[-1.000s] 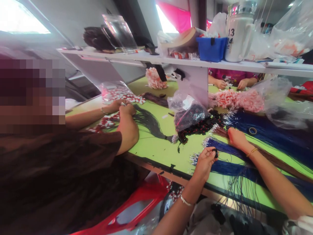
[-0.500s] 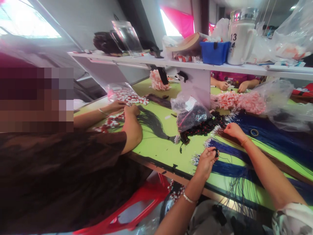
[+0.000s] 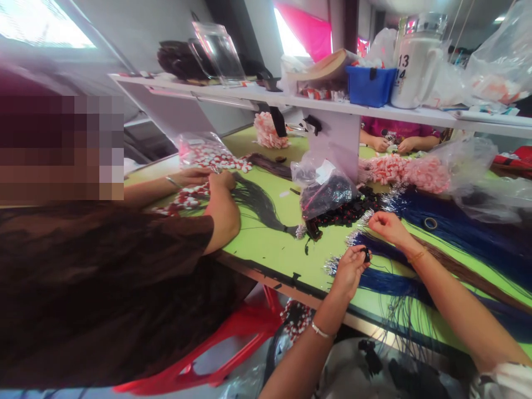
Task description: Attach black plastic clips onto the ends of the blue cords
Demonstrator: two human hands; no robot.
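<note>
My left hand (image 3: 349,270) is closed around a small black plastic piece (image 3: 366,255), held between thumb and fingers above the blue wires. My right hand (image 3: 387,227) is pinched just above and to the right of it, beside the silver tips (image 3: 366,218) of a brown wire bundle (image 3: 461,263). Whatever sits between its fingertips is too small to make out. Bundles of dark blue wires (image 3: 388,281) with silver ends lie under and around both hands. A heap of small black pieces (image 3: 347,213) lies behind them, by a clear bag (image 3: 326,191).
At left, a co-worker in a dark shirt (image 3: 100,288) handles grey wires (image 3: 261,202) and red-and-white pieces (image 3: 191,197). Another person's hands (image 3: 380,144) work beyond the shelf (image 3: 324,104). A tape roll (image 3: 430,223) rests on the blue wires. A red stool (image 3: 233,338) stands below.
My right hand has moved slightly left, nearer my left hand. The left hand keeps its hold on the black piece. The view has shifted a little.
</note>
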